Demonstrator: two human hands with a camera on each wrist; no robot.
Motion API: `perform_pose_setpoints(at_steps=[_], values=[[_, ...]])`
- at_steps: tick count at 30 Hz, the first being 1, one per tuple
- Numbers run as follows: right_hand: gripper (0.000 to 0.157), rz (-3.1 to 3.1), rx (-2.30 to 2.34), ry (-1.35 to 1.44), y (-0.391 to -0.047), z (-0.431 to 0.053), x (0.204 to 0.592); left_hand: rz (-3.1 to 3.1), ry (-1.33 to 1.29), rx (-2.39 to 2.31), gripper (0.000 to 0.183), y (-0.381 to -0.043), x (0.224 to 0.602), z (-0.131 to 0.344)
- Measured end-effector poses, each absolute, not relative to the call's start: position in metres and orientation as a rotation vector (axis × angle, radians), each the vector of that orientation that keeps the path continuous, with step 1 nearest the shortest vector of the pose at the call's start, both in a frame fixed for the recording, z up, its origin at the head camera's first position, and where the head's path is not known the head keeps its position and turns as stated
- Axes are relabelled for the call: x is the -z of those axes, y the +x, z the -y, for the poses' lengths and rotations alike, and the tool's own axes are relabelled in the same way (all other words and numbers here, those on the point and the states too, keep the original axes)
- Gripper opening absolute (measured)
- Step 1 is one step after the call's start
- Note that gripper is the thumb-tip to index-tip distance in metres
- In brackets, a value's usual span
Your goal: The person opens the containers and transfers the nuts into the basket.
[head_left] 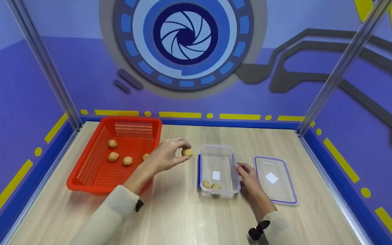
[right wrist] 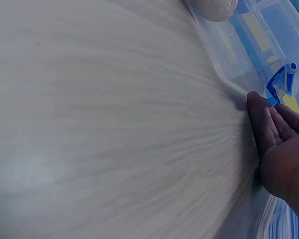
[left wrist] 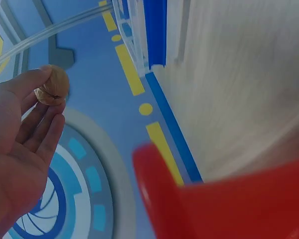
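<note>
My left hand [head_left: 164,154] pinches a walnut [head_left: 187,152] between thumb and fingertips, in the air between the red basket [head_left: 158,131] and a clear plastic container [head_left: 220,149]. In the left wrist view, the same walnut [left wrist: 54,85] sits at the fingertips. My right hand [head_left: 251,180] holds the container's right side at the rim, fingers low against it in the right wrist view. Two walnuts [head_left: 216,186] lie at the container's near end, beside a white label [head_left: 216,175]. Several walnuts [head_left: 127,161] are spread in the basket, one partly hidden behind my left hand.
The container's lid [head_left: 279,182], blue-edged with a white label, lies flat on the wooden table [head_left: 179,217] to the right. Purple decorated walls [head_left: 189,98] and metal posts [head_left: 342,68] enclose the table at the back and sides.
</note>
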State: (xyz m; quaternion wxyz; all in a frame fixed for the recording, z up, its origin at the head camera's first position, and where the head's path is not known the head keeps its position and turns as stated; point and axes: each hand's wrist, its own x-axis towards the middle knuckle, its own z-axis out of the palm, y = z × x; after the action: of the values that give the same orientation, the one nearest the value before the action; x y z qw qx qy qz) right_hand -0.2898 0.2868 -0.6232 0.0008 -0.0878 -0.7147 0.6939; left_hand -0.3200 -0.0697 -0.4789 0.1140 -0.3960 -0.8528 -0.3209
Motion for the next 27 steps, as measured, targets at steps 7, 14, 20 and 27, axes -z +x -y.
perform_pose_setpoints(at_steps=[7, 14, 20, 27], values=[[0.046, 2.287, -2.123, -0.277, -0.289, -0.286, 0.623, 2.524, -1.035, 0.940, 0.024, -0.328, 0.484, 0.101], [0.043, 2.243, -2.138, -0.293, -0.292, -0.285, 0.620, 2.537, -0.866, 0.976, 0.027, -0.338, 0.489, 0.134], [0.042, 2.231, -2.141, -0.293, -0.293, -0.285, 0.621, 2.585, -0.679, 1.041, 0.029, -0.342, 0.500, 0.160], [0.045, 2.290, -2.099, -0.319, -0.290, -0.287, 0.622, 2.588, -0.547, 1.078, 0.030, -0.343, 0.515, 0.182]])
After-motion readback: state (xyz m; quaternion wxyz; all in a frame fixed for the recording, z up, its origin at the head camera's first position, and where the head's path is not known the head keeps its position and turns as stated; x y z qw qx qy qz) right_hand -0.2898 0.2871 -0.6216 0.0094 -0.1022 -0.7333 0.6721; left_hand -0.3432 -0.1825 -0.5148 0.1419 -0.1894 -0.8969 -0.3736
